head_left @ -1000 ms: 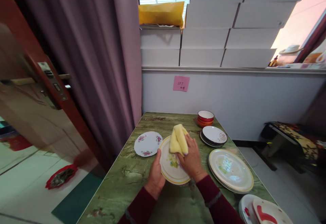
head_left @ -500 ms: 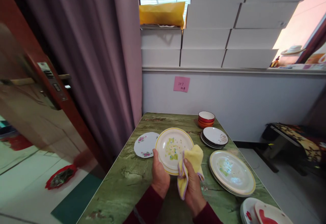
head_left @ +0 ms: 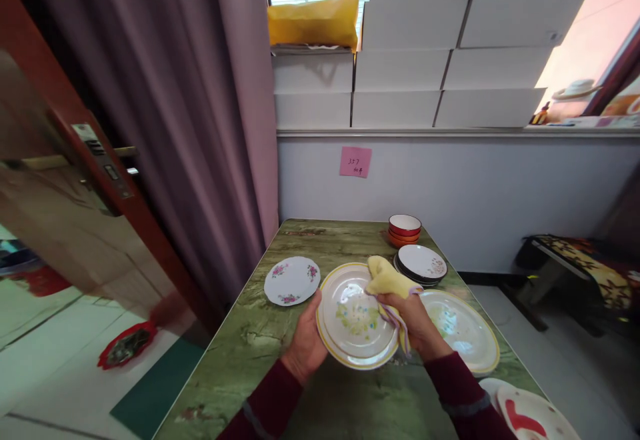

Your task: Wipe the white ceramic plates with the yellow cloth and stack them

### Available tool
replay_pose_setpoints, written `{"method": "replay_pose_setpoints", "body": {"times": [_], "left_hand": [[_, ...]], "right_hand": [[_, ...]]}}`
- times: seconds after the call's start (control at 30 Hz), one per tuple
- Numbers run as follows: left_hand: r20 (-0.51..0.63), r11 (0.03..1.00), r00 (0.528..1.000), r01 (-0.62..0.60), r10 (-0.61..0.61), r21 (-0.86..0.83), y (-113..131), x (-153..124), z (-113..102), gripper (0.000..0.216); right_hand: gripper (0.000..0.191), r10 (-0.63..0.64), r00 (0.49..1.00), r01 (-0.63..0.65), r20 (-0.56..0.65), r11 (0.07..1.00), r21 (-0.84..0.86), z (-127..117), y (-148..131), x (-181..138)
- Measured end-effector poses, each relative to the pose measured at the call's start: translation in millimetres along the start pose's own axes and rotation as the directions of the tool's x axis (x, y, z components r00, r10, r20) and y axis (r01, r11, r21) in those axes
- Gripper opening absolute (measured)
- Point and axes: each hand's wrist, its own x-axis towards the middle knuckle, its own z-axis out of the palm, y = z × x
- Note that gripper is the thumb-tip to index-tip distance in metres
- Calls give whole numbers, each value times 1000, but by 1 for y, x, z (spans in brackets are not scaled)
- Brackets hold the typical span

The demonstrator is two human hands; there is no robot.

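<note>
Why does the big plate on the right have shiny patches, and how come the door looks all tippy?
Head view: pale glare on the large yellow-rimmed plate, likely light bouncing off its glaze; head view: the door leans steeply, probably wide-angle lens stretching; head view: the held plate shines too, especially along its lower rim.

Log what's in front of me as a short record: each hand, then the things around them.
Left hand: holding a round cream plate with a yellow rim by its left edge
Right hand: holding a yellow cloth with purple edging at that plate's right rim
Surface: green wood-patterned table
Left: scalloped white plate with pink flowers
Right: stacked red and orange bowls; dark-edged white plate; larger cream plate
Wall: pink paper note
</note>
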Motion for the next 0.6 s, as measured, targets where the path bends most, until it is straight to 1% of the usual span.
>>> {"method": "replay_pose_setpoints", "body": {"times": [0.07,0.1,0.13,0.17,0.2,0.23,0.27,0.3,0.33,0.37,0.4,0.43,0.47,0.5,0.53,0.6], "left_hand": [[53,1000,998,19,-19,-10,-5,4,-1,57],[52,1000,999,-7,7,-16,-7,7,-1,59],[39,999,998,-47,48,-21,-9,10,0,61],[21,995,995,-92,93,-23,-10,12,1,63],[0,991,991,-134,134,-24,-10,15,2,66],[-16,986,986,-165,165,-22,-8,18,3,69],[-33,981,980,-195,195,-20,-5,20,4,72],[-54,974,973,-225,224,-18,-2,22,4,75],[-73,971,969,-238,236,-16,1,23,4,76],[-85,974,971,-226,224,-13,2,24,2,78],[-84,982,979,-187,185,-11,2,24,0,78],[-74,991,989,-132,131,-11,1,24,-2,78],[-57,997,995,-77,76,-11,-2,23,-4,78],[-37,999,999,-39,39,-10,-6,21,-5,76],[-20,1000,999,-27,27,-10,-11,20,-6,73],[-1,998,998,-60,60,-13,-18,17,-6,67]], "right_hand": [[48,-82,996,87,37,985,-151,4,-7,5],[47,-151,988,155,32,954,-257,5,-9,7],[47,-247,969,232,12,894,-383,6,-10,9],[49,-359,933,307,-1,798,-518,6,-8,9],[54,-470,883,370,15,674,-639,6,-4,7],[59,-556,829,420,64,543,-727,6,2,3],[65,-608,783,466,134,430,-773,7,10,-2],[69,-631,748,514,206,355,-781,10,20,-10],[71,-617,730,568,293,310,-762,15,31,-19],[74,-607,723,602,330,319,-732,21,42,-28],[74,-597,714,640,366,346,-686,28,51,-37],[74,-555,706,680,439,361,-638,36,58,-42],[76,-527,692,704,494,338,-625,44,62,-45],[78,-508,676,722,534,311,-619,50,62,-44],[79,-498,663,731,559,268,-628,53,60,-39],[77,-511,651,718,561,175,-674,53,49,-23]]}}
